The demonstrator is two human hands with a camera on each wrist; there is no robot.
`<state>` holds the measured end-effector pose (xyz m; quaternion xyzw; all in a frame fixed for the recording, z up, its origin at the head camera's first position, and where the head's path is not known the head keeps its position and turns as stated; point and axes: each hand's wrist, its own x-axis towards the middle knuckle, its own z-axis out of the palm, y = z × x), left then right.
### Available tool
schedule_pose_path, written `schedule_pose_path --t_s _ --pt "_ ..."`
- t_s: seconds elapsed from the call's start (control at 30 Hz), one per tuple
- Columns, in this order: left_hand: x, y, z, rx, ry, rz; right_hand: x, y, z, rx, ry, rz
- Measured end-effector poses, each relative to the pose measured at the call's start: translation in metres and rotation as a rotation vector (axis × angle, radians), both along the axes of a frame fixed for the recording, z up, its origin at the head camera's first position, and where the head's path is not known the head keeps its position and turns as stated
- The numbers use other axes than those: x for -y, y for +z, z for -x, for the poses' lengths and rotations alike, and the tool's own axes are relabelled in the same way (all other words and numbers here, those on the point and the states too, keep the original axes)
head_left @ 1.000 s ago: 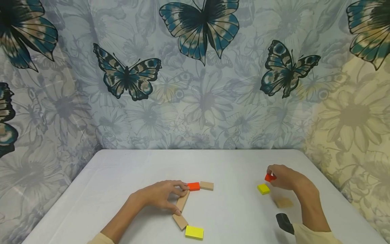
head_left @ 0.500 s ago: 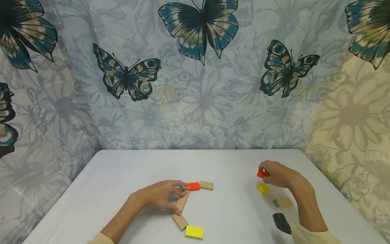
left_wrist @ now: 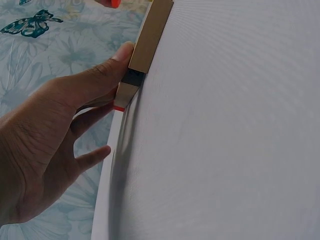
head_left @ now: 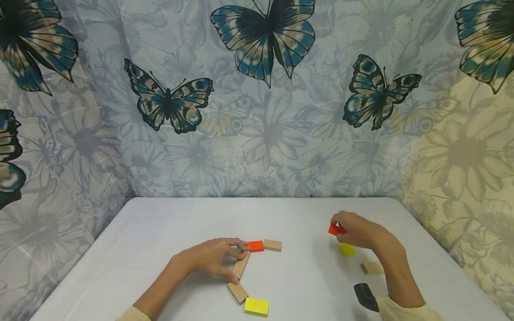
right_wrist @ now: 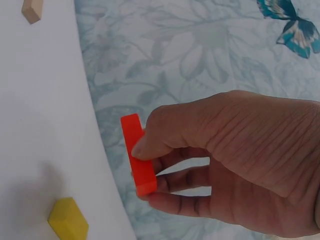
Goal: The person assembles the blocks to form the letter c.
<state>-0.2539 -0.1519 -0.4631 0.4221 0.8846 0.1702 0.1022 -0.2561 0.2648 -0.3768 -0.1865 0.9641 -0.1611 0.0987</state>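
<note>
Thumb and fingers of my left hand (head_left: 212,257) span a wooden block (head_left: 241,265), holding it within a bent row lying on the table. The thumb tip reaches the neighbouring wooden block (head_left: 238,293); the index fingertip lies at the end of a red block (head_left: 255,246). Another wooden block (head_left: 272,245) follows that red one, and a yellow block (head_left: 256,306) forms the near end. In the right wrist view my right hand (right_wrist: 215,155) pinches a second red block (right_wrist: 137,155) between thumb and fingers, raised over the table.
Below the right hand a second yellow block (head_left: 347,249) lies on the white table (head_left: 297,281). Partly behind the right forearm is a loose wooden block (head_left: 371,267). A dark device (head_left: 365,297) sits at the right wrist. Butterfly-patterned cloth (head_left: 273,156) hangs behind the table.
My right hand has carried the red block leftward, from beyond the loose yellow block to its far left side. The left hand and the row of blocks stay put.
</note>
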Motion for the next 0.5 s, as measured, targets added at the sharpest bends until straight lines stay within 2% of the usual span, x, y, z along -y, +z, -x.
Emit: schedule_pose_path --t_s 0.5 --pt "-0.001 -0.001 0.001 -0.008 -0.012 -0.006 0.023 -0.002 -0.006 0.013 0.034 0.036"
